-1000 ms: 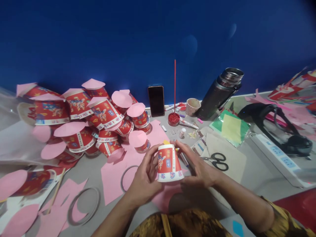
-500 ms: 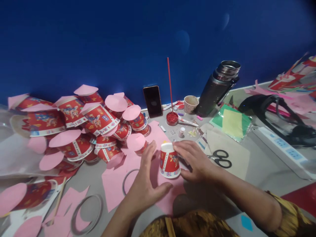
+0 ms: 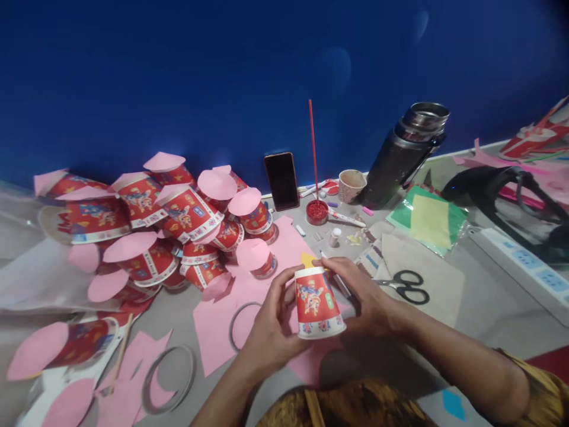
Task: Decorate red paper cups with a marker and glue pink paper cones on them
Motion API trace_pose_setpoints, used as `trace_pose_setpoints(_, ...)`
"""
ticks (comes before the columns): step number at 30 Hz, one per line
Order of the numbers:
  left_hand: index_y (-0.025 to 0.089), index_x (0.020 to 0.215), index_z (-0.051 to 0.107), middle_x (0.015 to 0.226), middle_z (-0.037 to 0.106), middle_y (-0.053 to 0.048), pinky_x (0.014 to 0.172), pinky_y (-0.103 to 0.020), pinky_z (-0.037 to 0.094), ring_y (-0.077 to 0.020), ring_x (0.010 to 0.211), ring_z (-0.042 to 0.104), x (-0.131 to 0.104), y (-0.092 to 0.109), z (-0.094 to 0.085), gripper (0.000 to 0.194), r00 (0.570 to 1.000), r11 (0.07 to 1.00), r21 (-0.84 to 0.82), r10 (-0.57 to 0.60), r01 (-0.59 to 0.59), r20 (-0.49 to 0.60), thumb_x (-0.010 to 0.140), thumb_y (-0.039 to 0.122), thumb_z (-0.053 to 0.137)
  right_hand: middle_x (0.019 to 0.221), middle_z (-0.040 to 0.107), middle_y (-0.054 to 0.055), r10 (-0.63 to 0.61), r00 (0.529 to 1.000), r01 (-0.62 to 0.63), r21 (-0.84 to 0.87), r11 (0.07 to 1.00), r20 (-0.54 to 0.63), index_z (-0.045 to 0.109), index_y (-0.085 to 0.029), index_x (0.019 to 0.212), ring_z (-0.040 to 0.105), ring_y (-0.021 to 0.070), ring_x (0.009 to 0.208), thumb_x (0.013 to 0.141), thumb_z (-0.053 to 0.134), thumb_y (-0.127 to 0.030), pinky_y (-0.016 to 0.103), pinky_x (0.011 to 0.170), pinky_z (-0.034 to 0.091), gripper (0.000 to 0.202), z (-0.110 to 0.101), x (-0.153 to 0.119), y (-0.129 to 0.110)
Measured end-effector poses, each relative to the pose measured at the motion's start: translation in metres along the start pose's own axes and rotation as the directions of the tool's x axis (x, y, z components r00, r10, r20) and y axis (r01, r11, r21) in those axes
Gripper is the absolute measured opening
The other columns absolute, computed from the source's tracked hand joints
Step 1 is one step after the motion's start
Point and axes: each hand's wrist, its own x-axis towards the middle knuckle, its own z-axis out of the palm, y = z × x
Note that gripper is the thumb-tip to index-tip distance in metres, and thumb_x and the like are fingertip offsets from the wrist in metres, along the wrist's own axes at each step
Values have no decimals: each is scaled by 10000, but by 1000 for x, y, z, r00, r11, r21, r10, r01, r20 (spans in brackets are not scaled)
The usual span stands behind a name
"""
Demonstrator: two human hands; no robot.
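A red printed paper cup (image 3: pixel 316 302) is held bottom-up between my hands, tilted slightly, its wide rim toward me. My left hand (image 3: pixel 278 323) grips its left side, with the thumb low near the rim. My right hand (image 3: pixel 367 296) closes on its right side, fingertips by the white base and thumb near the rim. A slim pen-like thing (image 3: pixel 341 286) shows between the right fingers and the cup; whether it is held or lies on the table I cannot tell. Pink paper (image 3: pixel 242 284) lies underneath, with a yellow paper piece (image 3: pixel 307 260) just behind the cup.
Several red cups with pink paper discs (image 3: pixel 186 213) are piled at left. Tape rings (image 3: pixel 169 379) lie front left. Black-handled scissors (image 3: pixel 409 286) are at right. Behind stand a phone (image 3: pixel 282 181), a red dish (image 3: pixel 316 212) with a stick, and a dark flask (image 3: pixel 398 160).
The cup has turned to show a different side of its print and tilted. My left hand has closed in on it from apart. The view has shifted slightly left.
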Motion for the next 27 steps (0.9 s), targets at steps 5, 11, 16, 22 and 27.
trace_pose_setpoints(5, 382, 1631, 298, 1760, 285, -100, 1279, -564, 379, -387, 1596, 342, -1, -2, -11, 1110, 1000, 975, 223, 15, -13, -7, 733, 237, 934, 1486, 590, 190, -59, 998, 57, -104, 993, -20, 300, -221, 1647, 576, 357, 1333, 874, 791, -494, 545, 1138, 482, 957, 3, 1, 3)
trace_pose_setpoints(11, 355, 1628, 325, 1698, 385, -125, 1271, -628, 368, -392, 1568, 383, -1, 1, -17, 942, 991, 810, 571, 117, -135, 68, 841, 247, 831, 1476, 601, 210, -170, 985, 162, -237, 958, -13, 235, -197, 1670, 564, 349, 1362, 967, 688, -419, 555, 1120, 488, 864, 6, 5, 2)
trace_pose_setpoints(16, 327, 1579, 402, 1663, 438, -124, 1250, -549, 437, -367, 1526, 465, -1, 6, -13, 875, 997, 937, 341, 67, -77, 43, 814, 132, 781, 1523, 566, 226, -105, 994, 107, -139, 984, 24, 173, -190, 1684, 564, 354, 1375, 907, 765, -567, 537, 1151, 476, 1047, 1, 8, -2)
trace_pose_setpoints(22, 319, 1616, 372, 1709, 386, -124, 1272, -547, 405, -366, 1561, 416, -1, 2, -15, 907, 999, 965, 262, 8, -18, 38, 825, 132, 774, 1510, 578, 214, -82, 996, 84, -123, 989, 21, 266, -203, 1657, 569, 363, 1368, 902, 774, -541, 567, 1151, 472, 971, 0, 4, 5)
trace_pose_setpoints(27, 327, 1660, 303, 1753, 303, -106, 1295, -596, 342, -384, 1606, 318, -2, 3, -18, 991, 998, 891, 449, 54, -64, 35, 811, 168, 789, 1499, 587, 212, -93, 996, 93, -152, 984, 9, 306, -200, 1641, 577, 361, 1361, 916, 755, -506, 580, 1133, 483, 906, 2, 3, 7)
